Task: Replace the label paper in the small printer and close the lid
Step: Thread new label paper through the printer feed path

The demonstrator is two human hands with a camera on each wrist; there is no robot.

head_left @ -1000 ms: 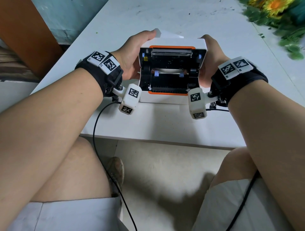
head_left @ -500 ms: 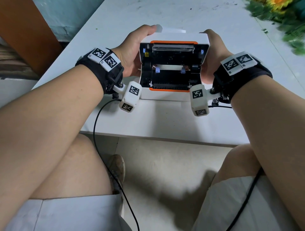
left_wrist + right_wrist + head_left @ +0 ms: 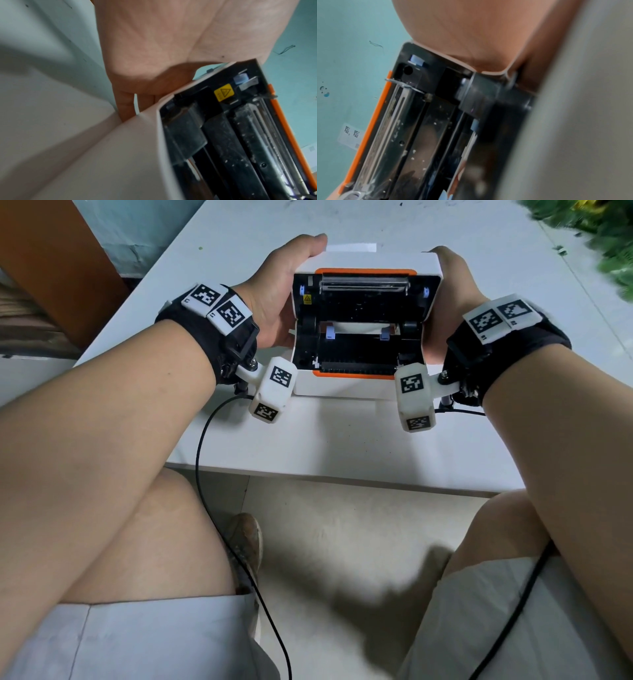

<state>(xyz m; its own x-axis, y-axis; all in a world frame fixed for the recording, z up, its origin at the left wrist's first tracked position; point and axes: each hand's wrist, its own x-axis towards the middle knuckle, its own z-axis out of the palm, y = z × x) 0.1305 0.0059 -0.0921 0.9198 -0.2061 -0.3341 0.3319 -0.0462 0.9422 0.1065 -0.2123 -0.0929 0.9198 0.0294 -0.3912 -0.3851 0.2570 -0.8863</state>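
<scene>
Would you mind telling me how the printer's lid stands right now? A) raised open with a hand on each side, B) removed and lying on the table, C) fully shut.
A: the lid is raised, exposing the black inside, with the left hand and right hand at its sides.

The printer (image 3: pixel 363 330) at upper centre of the head view has a smooth white plastic shell, matt, with a glossy orange plastic trim (image 3: pixel 364 271). Its interior is black plastic, dusty and speckled in the wrist views, crossed by a shiny metal bar (image 3: pixel 364 285). The white table (image 3: pixel 342 440) looks smooth and scuffed. The wrist bands (image 3: pixel 222 344) are black cloth.
</scene>
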